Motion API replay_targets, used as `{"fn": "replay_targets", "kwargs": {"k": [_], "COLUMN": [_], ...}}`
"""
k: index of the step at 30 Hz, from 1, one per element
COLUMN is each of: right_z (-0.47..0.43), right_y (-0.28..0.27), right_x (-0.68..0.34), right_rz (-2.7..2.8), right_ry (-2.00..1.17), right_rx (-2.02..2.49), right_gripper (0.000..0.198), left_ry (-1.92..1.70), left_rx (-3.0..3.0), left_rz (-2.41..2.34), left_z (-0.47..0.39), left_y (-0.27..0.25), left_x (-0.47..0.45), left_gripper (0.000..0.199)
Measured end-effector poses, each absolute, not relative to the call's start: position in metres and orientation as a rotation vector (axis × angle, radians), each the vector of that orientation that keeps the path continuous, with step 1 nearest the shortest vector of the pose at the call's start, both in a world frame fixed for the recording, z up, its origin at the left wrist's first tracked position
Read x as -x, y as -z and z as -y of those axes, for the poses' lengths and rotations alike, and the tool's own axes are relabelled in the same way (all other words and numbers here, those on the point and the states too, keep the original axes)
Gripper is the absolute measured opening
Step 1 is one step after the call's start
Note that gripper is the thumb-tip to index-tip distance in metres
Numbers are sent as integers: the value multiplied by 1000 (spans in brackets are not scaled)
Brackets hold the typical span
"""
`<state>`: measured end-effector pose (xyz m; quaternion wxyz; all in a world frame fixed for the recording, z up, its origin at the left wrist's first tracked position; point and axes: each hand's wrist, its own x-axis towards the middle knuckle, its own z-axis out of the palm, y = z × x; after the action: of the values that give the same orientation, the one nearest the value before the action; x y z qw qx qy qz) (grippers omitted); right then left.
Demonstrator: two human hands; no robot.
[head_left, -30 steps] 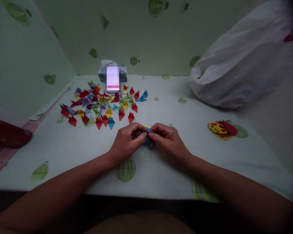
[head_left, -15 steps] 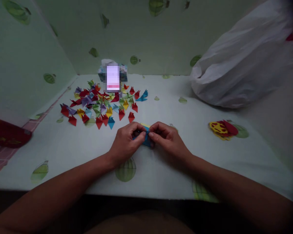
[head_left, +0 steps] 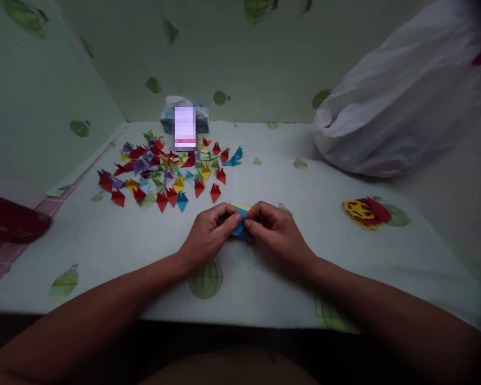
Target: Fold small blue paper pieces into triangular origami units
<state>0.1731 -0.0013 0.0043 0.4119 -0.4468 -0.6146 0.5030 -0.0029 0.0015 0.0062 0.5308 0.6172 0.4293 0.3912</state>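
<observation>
A person sits at a table [head_left: 312, 214] with a pale cover, seen from the head, looking down. Its near edge runs straight across, just in front of the body, with both forearms crossing it. The far edge meets a back wall [head_left: 264, 64]; the left edge is bordered by a pink tiled strip [head_left: 24, 250]. Open tabletop stretches to the right of the hands, as far as a small stack of yellow and red cutouts [head_left: 358, 210], and ahead of them toward the wall.

There are two hands, one blue folded paper [head_left: 238, 231] between them, one tissue box [head_left: 204, 120], one lit screen [head_left: 184, 125] in front of it, blurred out, one large white bag [head_left: 377, 117] at the far right and one dark red object [head_left: 14, 219] at the left. Several dozen folded paper pieces [head_left: 199, 187] are spread beyond the left hand, overlapping too much to count exactly: red, yellow, green, purple, orange and blue.

The blue paper is small, with a pale yellow band along its far side; fingers hide much of its shape. It is near the middle of the table, ahead of the body. The left hand [head_left: 212, 227] pinches it between thumb and curled fingers; the right hand [head_left: 274, 227] pinches its right side.
</observation>
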Motion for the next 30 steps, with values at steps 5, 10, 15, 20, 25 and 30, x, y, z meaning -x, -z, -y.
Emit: {"fn": "replay_targets", "kwargs": {"k": [5, 10, 15, 20, 25, 30], "right_z": [2, 3, 3, 2, 2, 2], "right_y": [-5, -6, -5, -4, -5, -7], "right_x": [-172, -173, -172, -173, -174, -174], "right_rz": [1557, 1538, 1526, 1508, 1490, 1475], "right_ry": [-1260, -1271, -1282, -1298, -1323, -1346], "right_rx": [1135, 1120, 1122, 1107, 1096, 1073], "right_gripper": [12, 12, 12, 14, 14, 15], "left_ry": [-939, -928, -937, -946, -976, -1005], "left_rx": [-1352, -1251, -1227, -1272, -1365, -1543], "left_rz": [-994, -969, -979, -968, -992, -1040], "left_z": [-1, 0, -1, -2, -3, -4], "left_y": [-7, -8, -7, -5, -4, -4], "left_x": [2, 1, 0, 1, 2, 3], "left_gripper": [22, 20, 18, 16, 15, 11]}}
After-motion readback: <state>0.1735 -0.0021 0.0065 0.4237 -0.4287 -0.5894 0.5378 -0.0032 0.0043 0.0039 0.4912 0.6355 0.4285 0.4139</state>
